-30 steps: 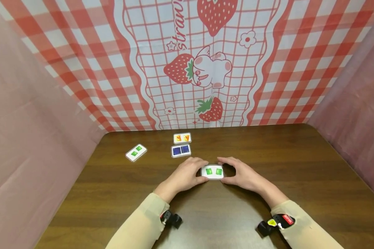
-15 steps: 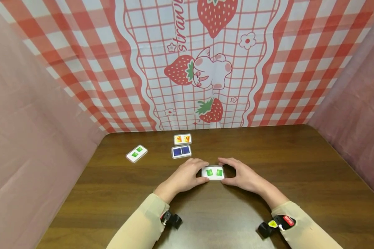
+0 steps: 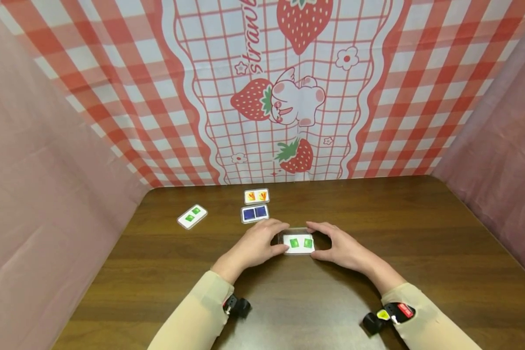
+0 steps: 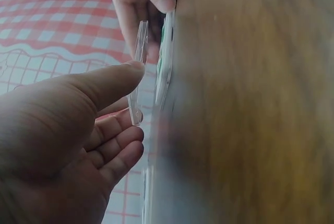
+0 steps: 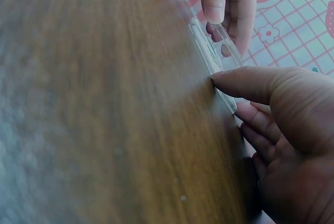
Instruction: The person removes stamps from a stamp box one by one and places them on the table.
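Observation:
In the head view a white card with two green squares (image 3: 300, 245) lies in a clear case on the table, between both hands. My left hand (image 3: 255, 245) pinches a thin clear plastic cover (image 4: 140, 49) between thumb and fingers. The left wrist view shows that cover raised off the card, with a gap between them. My right hand (image 3: 343, 247) holds the cased card by its right end, thumb on the near edge and fingers on the far edge. In the right wrist view the card's edge (image 5: 206, 46) sits flat against the table, and the cover is tilted above it.
Behind the left hand lie a card with dark blue squares (image 3: 254, 213) and a card with orange pictures (image 3: 256, 196). Further left is another green-square card (image 3: 192, 217), set at an angle. A strawberry-print cloth (image 3: 297, 97) hangs behind the wooden table (image 3: 398, 218).
My left hand has shifted slightly left and lifted the clear cover off the card; both frames before show it closed over the card. The right hand has stayed in place.

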`<state>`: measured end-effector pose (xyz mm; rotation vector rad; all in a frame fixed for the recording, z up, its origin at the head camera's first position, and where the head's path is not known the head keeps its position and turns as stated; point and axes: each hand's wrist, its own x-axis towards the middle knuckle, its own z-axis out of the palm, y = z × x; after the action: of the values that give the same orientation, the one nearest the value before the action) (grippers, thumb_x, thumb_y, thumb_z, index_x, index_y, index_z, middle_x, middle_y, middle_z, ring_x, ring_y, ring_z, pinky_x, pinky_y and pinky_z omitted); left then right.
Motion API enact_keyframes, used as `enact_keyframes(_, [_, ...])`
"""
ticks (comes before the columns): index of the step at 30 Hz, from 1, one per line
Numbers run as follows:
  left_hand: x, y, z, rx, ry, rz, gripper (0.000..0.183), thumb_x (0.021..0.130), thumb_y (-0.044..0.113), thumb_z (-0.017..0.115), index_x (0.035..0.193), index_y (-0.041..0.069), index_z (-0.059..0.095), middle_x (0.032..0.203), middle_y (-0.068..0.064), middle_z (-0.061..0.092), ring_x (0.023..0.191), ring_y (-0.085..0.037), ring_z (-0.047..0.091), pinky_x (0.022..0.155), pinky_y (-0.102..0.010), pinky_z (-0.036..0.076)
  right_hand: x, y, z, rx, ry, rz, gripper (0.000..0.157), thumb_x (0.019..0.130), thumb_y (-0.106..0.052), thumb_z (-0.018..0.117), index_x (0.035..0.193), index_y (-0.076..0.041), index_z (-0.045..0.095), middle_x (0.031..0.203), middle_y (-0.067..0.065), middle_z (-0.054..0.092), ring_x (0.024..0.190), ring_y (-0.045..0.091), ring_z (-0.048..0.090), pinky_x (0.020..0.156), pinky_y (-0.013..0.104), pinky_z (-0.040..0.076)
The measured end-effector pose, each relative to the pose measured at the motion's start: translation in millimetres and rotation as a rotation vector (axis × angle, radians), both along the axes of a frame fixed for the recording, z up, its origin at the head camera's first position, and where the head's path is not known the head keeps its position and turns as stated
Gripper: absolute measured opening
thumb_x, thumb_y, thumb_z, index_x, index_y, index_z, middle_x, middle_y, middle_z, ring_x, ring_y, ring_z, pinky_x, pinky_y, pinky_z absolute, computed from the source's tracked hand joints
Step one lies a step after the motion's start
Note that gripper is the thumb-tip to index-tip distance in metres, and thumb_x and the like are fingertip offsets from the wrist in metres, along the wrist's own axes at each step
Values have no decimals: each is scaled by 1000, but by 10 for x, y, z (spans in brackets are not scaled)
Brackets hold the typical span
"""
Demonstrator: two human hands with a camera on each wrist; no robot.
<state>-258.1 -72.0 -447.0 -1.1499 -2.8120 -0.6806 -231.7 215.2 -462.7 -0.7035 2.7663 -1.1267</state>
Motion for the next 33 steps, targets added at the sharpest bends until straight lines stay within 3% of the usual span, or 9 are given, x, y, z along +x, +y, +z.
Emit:
enact_keyframes(3, [-13, -45, 29, 0, -1, 22, 57, 105, 32, 79, 153, 5, 64, 149, -14, 66, 141, -32, 59, 121, -49, 44, -2, -12, 2, -7, 2, 5, 76, 98, -24, 87, 163, -4, 52, 148, 15, 64, 146, 44, 51, 116, 68, 42])
enact_keyframes(4, [41, -41, 121, -1, -23, 37, 56, 104, 28, 80, 152, 3, 64, 149, -15, 66, 141, -33, 59, 121, -51, 44, -2, -12, 3, -9, 2, 6, 75, 99, -23, 87, 163, -4, 53, 147, 14, 65, 146, 44, 51, 116, 68, 43])
enact_keyframes(6, [29, -60, 131, -1, -30, 57, 57, 104, 30, 80, 153, 5, 64, 151, -14, 65, 143, -33, 57, 122, -51, 44, -1, -12, 5, -9, 4, 5, 75, 99, -23, 87, 163, -4, 53, 146, 12, 66, 146, 43, 52, 116, 68, 43])
enact_keyframes(14, [-46, -143, 102, 1, 14, 94, 56, 104, 29, 81, 153, 6, 64, 153, -14, 64, 145, -35, 54, 122, -53, 43, 6, -13, 12, -10, 5, 1, 74, 98, -21, 87, 161, -2, 54, 143, 11, 67, 144, 41, 53, 116, 67, 43])
enact_keyframes(22, [-62, -370, 95, 5, 20, 130, 56, 103, 29, 82, 152, 5, 65, 152, -16, 64, 147, -37, 53, 127, -55, 36, 2, -20, 6, 3, 18, 3, 74, 97, -22, 88, 161, -3, 54, 143, 9, 67, 143, 40, 54, 115, 65, 44])
enact_keyframes(33, [-22, -673, 97, -41, -28, 170, 61, 103, 31, 82, 156, 6, 62, 156, -18, 61, 145, -38, 53, 122, -55, 42, -2, -15, -11, 1, 21, 3, 74, 98, -22, 88, 161, -3, 55, 143, 9, 67, 143, 40, 54, 115, 65, 43])
